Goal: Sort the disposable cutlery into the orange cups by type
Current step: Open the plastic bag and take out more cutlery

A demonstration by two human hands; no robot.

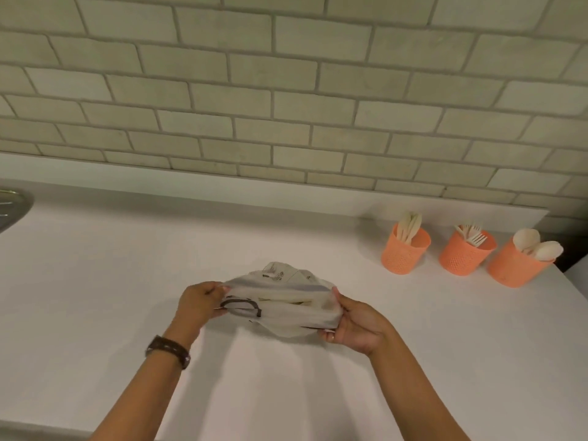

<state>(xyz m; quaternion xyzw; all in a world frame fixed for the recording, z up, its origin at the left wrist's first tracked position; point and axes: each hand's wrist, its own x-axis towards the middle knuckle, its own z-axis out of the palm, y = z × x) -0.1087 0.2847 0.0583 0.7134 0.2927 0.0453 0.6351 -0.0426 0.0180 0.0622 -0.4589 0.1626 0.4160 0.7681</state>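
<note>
I hold a translucent plastic bag [286, 308] with pale cutlery inside, just above the white counter. My left hand [199, 302] pinches its left edge and my right hand [351, 326] grips its right edge. Three orange perforated cups stand at the back right. The left cup [404, 251] holds knives, the middle cup [464, 254] holds forks, and the right cup [518, 265] holds spoons.
The white counter [127, 281] runs under a pale brick-tile wall [286, 90]. A metal sink rim [12, 205] shows at the far left. The counter's right edge drops off just past the spoon cup.
</note>
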